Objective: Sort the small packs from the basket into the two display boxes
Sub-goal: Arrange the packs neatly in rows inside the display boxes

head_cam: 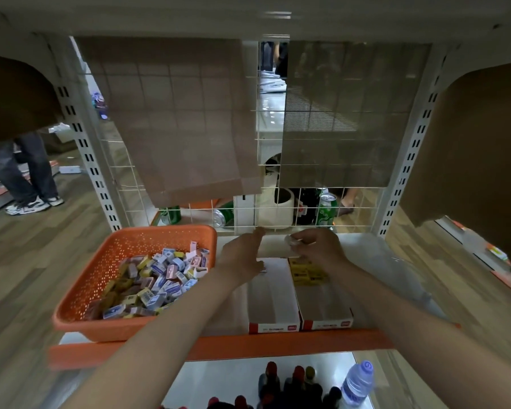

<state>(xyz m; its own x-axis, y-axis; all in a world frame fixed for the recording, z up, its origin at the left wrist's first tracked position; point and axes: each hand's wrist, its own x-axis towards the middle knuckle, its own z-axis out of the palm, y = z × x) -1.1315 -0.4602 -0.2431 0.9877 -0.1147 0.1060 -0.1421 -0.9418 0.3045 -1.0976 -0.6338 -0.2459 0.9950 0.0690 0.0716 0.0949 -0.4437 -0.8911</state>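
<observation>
While reaching over left box and right box: left hand flat, fingers straight; right hand pinching pale item, identity unclear. Yellow packs in right box.

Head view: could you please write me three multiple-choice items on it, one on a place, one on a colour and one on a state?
1. Where does the orange basket stand?
A. Left of the two display boxes, on the same shelf
B. Right of them
C. On the shelf below

2. What colour are the packs in the right display box?
A. Blue
B. Yellow
C. Green

3. What is the right hand doing?
A. Lying flat in the basket
B. Pinching a small pale thing over the boxes' far end
C. Hanging out of view

Answers:
1 A: the basket sits left of both boxes, behind the same orange shelf edge.
2 B: yellow packs lie at that box's far end.
3 B: its fingertips are curled onto the pale thing.
</observation>
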